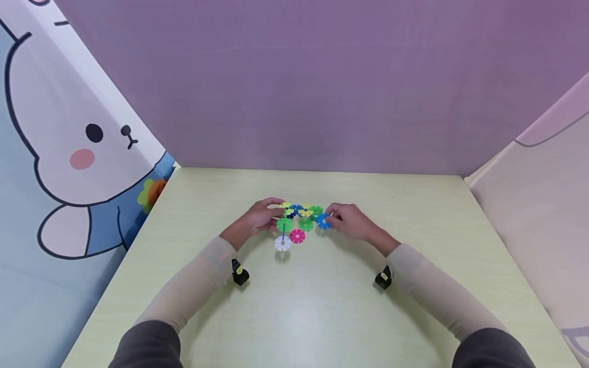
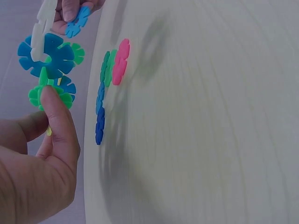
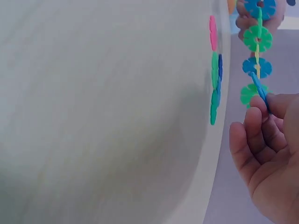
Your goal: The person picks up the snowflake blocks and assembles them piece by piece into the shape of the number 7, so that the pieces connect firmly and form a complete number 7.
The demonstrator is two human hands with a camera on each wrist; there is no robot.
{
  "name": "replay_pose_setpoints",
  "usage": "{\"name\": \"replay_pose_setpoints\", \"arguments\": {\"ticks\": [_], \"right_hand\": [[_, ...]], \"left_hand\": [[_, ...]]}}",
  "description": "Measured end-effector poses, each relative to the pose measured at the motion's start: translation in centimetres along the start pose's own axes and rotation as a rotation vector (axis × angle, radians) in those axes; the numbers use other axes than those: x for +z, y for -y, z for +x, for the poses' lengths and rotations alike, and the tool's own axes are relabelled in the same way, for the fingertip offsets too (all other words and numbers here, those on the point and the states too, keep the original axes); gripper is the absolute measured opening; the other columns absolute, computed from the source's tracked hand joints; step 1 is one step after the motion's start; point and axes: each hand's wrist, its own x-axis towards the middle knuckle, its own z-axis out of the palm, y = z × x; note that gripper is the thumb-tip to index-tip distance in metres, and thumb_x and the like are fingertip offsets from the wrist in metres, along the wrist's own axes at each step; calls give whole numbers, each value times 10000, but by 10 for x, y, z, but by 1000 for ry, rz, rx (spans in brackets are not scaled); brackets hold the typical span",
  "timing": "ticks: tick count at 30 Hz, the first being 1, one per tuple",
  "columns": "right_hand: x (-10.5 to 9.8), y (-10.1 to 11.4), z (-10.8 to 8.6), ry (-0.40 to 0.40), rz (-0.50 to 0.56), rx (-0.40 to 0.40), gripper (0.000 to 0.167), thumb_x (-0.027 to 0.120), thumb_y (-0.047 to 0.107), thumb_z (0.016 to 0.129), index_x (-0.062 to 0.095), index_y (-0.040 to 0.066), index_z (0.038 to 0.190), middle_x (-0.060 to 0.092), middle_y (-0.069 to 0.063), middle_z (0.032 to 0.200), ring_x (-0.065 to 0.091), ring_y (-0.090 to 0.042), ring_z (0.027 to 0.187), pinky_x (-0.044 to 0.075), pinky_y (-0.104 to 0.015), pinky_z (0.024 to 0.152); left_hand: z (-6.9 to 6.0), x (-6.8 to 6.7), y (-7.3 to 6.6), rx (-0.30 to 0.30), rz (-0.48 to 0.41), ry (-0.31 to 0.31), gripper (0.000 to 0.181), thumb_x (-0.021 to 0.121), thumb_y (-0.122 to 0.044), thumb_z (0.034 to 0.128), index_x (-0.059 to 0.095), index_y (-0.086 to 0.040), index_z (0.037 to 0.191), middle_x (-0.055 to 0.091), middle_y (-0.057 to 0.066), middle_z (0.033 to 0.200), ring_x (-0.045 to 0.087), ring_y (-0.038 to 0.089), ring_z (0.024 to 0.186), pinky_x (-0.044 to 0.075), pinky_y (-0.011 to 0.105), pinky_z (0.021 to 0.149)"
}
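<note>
A chain of notched plastic snowflake discs hangs above the table between the hands, with yellow [image 1: 306,210], green [image 1: 285,225], blue [image 2: 53,55] and white [image 1: 282,243] pieces. My left hand [image 1: 263,216] pinches its left end between thumb and fingers, at a green disc [image 2: 35,97] and a yellow edge. The right hand [image 1: 350,221] grips a light-blue snowflake disc [image 1: 323,221] by its rim, thumb against forefinger. That disc is close to the chain's right end; whether they are joined I cannot tell.
Loose discs lie on the pale table [image 1: 294,306] below the chain: a pink one [image 1: 297,236], a green one [image 1: 306,224] and several blue or dark-green ones [image 2: 100,126]. A purple panel [image 1: 294,92] stands behind the table's far edge.
</note>
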Motion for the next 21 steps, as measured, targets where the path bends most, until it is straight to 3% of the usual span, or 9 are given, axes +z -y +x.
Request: {"name": "replay_pose_setpoints", "arguments": {"ticks": [8, 16, 21], "right_hand": [[-8, -7, 2, -57, 54, 47, 210, 604, 185, 1026, 672, 35, 1158, 731, -53, 860, 632, -136, 699, 523, -273, 592], [-10, -13, 5, -74, 151, 127, 193, 588, 191, 1042, 664, 51, 1151, 702, -143, 852, 600, -175, 649, 485, -267, 562], [-10, -15, 6, -74, 232, 168, 182, 581, 168, 1044, 653, 33, 1143, 694, -207, 884, 604, -169, 658, 521, -275, 593]], "left_hand": [[0, -1, 1, 1, -2, -2, 420, 610, -216, 1031, 528, -197, 1442, 663, 33, 997, 669, 124, 681, 563, 257, 612], [0, -1, 0, -7, 3, -2, 424, 611, -219, 1030, 530, -204, 1446, 661, 36, 1005, 664, 127, 677, 570, 273, 638], [0, 0, -1, -11, 8, -3, 407, 610, -219, 1032, 539, -212, 1433, 662, 38, 1009, 654, 127, 667, 573, 278, 638]]}}
